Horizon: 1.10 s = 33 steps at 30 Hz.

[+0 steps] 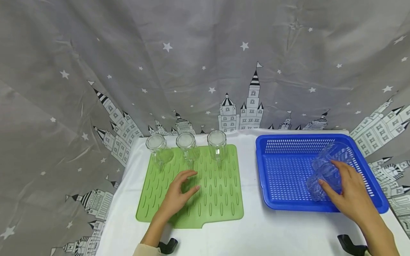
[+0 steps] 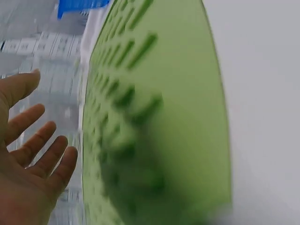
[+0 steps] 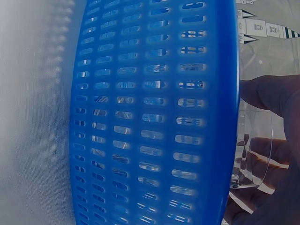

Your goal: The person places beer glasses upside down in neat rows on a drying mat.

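My right hand (image 1: 353, 192) reaches into the blue plastic basket (image 1: 269, 203) and holds a clear drinking glass (image 1: 326, 177) between thumb and fingers. A second clear glass (image 1: 331, 151) lies just behind it, partly overlapped. In the right wrist view, the held glass (image 3: 258, 152) shows past the basket's rim, with fingers behind it. Over the green mat (image 1: 221, 202), my left hand (image 1: 174, 197) hovers with fingers spread and nothing in them. Three clear glass mugs (image 1: 217, 142) stand upside down in a row along the mat's far edge, handles toward me.
A white cloth (image 1: 250, 231) covers the table, showing between mat and basket and along the front. Behind the table hangs a grey curtain (image 1: 198, 71) printed with castles and stars. The basket's slotted side wall (image 3: 140, 117) rises beside my right hand.
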### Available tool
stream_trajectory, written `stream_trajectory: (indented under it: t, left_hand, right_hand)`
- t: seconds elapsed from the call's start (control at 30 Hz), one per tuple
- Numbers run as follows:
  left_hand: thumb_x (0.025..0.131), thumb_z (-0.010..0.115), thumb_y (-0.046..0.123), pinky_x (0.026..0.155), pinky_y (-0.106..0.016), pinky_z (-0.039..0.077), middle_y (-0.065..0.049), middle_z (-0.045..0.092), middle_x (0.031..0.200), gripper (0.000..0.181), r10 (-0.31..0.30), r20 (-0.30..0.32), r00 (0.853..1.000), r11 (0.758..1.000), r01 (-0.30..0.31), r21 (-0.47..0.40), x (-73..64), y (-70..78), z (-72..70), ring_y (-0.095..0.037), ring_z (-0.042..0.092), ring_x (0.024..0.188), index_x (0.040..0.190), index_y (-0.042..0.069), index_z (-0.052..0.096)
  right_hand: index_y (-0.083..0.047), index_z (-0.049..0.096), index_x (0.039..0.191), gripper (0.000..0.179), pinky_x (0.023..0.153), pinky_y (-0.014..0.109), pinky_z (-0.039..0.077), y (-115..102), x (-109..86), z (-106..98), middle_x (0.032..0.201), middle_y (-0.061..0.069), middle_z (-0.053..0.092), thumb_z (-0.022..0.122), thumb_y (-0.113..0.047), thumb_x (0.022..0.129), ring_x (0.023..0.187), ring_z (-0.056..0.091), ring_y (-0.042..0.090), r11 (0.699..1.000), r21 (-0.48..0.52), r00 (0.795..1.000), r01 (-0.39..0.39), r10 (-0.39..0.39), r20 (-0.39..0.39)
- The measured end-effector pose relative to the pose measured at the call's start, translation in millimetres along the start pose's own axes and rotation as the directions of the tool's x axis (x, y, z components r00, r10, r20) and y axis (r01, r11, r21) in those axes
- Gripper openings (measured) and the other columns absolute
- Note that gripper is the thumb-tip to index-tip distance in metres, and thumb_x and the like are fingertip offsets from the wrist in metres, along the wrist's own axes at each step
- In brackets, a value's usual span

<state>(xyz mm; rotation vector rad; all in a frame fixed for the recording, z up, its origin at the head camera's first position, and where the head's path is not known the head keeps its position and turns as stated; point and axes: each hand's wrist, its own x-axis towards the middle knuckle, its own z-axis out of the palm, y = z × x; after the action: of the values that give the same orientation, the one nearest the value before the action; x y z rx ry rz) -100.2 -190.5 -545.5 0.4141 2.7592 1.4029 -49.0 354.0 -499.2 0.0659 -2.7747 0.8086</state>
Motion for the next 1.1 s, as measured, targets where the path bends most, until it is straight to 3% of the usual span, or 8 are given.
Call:
stream_trajectory:
  t: [0.2, 0.43, 0.67, 0.83, 1.1]
  left_hand:
    - [0.097, 0.083, 0.022, 0.119, -0.069, 0.045, -0.014, 0.059, 0.154, 0.053, -0.056, -0.089, 0.994, 0.993, 0.064, 0.095, -24.1, -18.3, -32.1, -0.042, 0.053, 0.146, 0.145, 0.012, 0.065]
    - [0.091, 0.087, 0.025, 0.12, -0.082, 0.02, -0.02, 0.051, 0.162, 0.062, -0.175, -0.114, 0.978, 0.953, 0.198, 0.23, -42.5, -36.2, -62.5, -0.051, 0.037, 0.153, 0.147, 0.011, 0.063]
    - [0.086, 0.092, 0.026, 0.116, -0.087, 0.021, -0.021, 0.055, 0.158, 0.064, -0.164, -0.088, 0.983, 0.915, 0.185, 0.36, -56.0, -45.8, -60.4, -0.055, 0.044, 0.148, 0.143, 0.012, 0.067]
    - [0.085, 0.092, 0.025, 0.116, -0.092, 0.013, -0.022, 0.052, 0.16, 0.065, -0.167, -0.088, 0.982, 0.906, 0.188, 0.378, -60.7, -47.8, -56.3, -0.057, 0.041, 0.149, 0.143, 0.011, 0.066]
    - [0.085, 0.092, 0.027, 0.118, -0.091, 0.013, -0.021, 0.052, 0.162, 0.066, -0.172, -0.091, 0.981, 0.898, 0.194, 0.394, -60.4, -48.8, -54.2, -0.055, 0.04, 0.15, 0.144, 0.013, 0.065]
  right_hand:
    - [0.005, 0.04, 0.158, 0.076, 0.12, 0.083, 0.023, 0.1, 1.6, -0.6, 0.15, 0.045, 0.043, 0.078, -0.018, 0.096, 0.135, 0.038, 0.07, 1.0, 0.007, 0.999, 0.028, -0.028, -0.02]
    - [0.005, 0.034, 0.163, 0.084, 0.125, 0.083, 0.016, 1.5, -2.5, -0.2, 0.155, 0.045, 0.039, 0.077, -0.011, 0.092, 0.143, 0.032, 0.07, 1.0, 0.009, 1.0, 0.002, -0.002, 0.013]
    - [0.002, 0.038, 0.162, 0.088, 0.116, 0.086, 0.026, 4.1, -0.6, -0.8, 0.152, 0.042, 0.043, 0.081, -0.011, 0.086, 0.136, 0.039, 0.069, 1.0, 0.02, 1.0, 0.003, -0.003, 0.017]
    - [0.001, 0.041, 0.161, 0.089, 0.113, 0.086, 0.029, 2.4, -0.7, -2.5, 0.15, 0.042, 0.045, 0.084, -0.013, 0.085, 0.134, 0.041, 0.068, 1.0, 0.011, 1.0, -0.005, 0.005, 0.021]
    - [0.0, 0.043, 0.161, 0.089, 0.113, 0.085, 0.03, -2.6, 1.2, -3.6, 0.149, 0.041, 0.047, 0.086, -0.016, 0.084, 0.134, 0.042, 0.066, 1.0, -0.019, 0.999, -0.005, 0.006, 0.032]
